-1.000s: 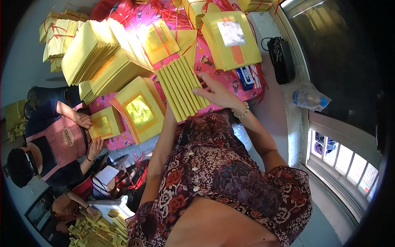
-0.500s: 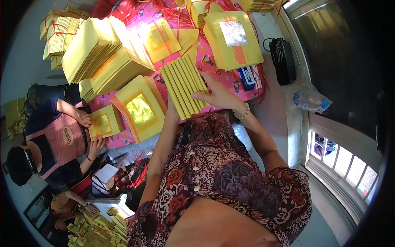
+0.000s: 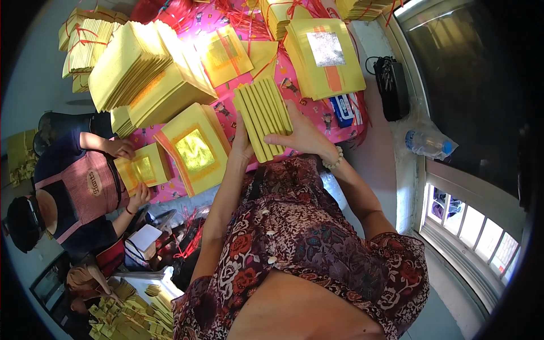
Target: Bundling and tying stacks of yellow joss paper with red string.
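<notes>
Side by side, several yellow paper rolls [image 3: 262, 116] form a flat bundle between my two hands over the near edge of the pink table. My left hand [image 3: 242, 137] presses along the bundle's left side, its fingers partly hidden. At the right side, my right hand [image 3: 306, 135] grips with its thumb lying over the rolls; its other fingers are partly hidden by them. Left of my left hand lies a stack of yellow paper with a gold foil square [image 3: 194, 150]. Beyond the rolls to the right rests another yellow stack with a silver foil square [image 3: 326, 48].
A tall pile of folded yellow paper [image 3: 130, 68] stands at the far left. Red ties [image 3: 241, 25] lie at the back, and a blue-and-white box [image 3: 342, 109] sits at the right edge. At left, a co-worker's hands [image 3: 120, 149] handle a smaller stack. A wrapped bottle [image 3: 428, 141] lies by the window.
The rolls have shifted slightly right and sit closer together and more upright. My left hand has come up along their left side. The co-worker's hands have moved over their stack.
</notes>
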A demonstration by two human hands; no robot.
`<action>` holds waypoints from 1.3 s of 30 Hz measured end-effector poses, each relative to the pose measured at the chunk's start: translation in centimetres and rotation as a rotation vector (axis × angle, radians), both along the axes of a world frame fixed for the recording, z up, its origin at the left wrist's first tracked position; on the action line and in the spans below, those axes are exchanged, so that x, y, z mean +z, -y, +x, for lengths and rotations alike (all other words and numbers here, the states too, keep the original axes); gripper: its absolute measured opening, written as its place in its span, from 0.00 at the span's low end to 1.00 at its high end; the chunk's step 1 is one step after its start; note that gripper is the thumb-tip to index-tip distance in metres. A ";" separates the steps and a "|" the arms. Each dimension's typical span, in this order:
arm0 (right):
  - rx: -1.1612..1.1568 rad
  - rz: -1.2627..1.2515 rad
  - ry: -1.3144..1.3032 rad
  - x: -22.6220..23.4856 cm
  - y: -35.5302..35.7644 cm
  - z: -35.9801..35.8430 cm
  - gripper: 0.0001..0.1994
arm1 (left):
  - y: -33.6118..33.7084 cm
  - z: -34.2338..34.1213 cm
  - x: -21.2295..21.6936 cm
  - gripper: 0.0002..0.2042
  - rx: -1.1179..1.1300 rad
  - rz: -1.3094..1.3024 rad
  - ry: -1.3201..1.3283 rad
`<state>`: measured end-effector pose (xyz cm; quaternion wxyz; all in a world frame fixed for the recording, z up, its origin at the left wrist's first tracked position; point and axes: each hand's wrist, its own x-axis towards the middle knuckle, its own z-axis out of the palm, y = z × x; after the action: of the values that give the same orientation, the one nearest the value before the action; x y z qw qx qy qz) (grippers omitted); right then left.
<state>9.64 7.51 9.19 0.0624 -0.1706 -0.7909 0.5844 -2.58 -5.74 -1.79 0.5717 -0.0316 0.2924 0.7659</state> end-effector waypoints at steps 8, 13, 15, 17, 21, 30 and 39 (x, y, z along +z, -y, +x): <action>-0.228 -0.618 0.074 -5.5 0.1 1.6 0.35 | -0.8 0.8 0.2 0.25 0.039 -0.372 -0.227; -0.187 -0.751 0.059 -12.4 0.7 2.5 0.31 | -1.2 2.9 -3.5 0.33 0.142 -0.643 -0.670; -0.243 -0.833 0.113 -14.1 0.9 2.7 0.30 | -1.4 3.4 -3.7 0.34 0.138 -0.647 -0.602; -0.310 -0.920 0.168 -14.6 0.8 3.0 0.30 | -1.2 2.5 -2.8 0.35 0.022 -0.582 -0.526; -0.294 -0.701 0.026 -13.9 1.1 2.9 0.35 | -0.9 2.2 -1.9 0.37 -0.010 -0.404 -0.613; -0.176 -0.277 -0.120 -13.4 -1.0 3.4 0.46 | -0.6 3.1 -3.0 0.41 0.005 -0.255 -0.915; -0.040 0.184 -0.074 -16.3 -1.4 5.3 0.54 | 0.4 3.8 -2.7 0.48 -0.044 -0.223 -1.134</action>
<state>14.96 8.89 -7.14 0.1187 -0.1582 -0.8349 0.5137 1.19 -6.09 -4.48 0.3348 0.3298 0.6325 0.6157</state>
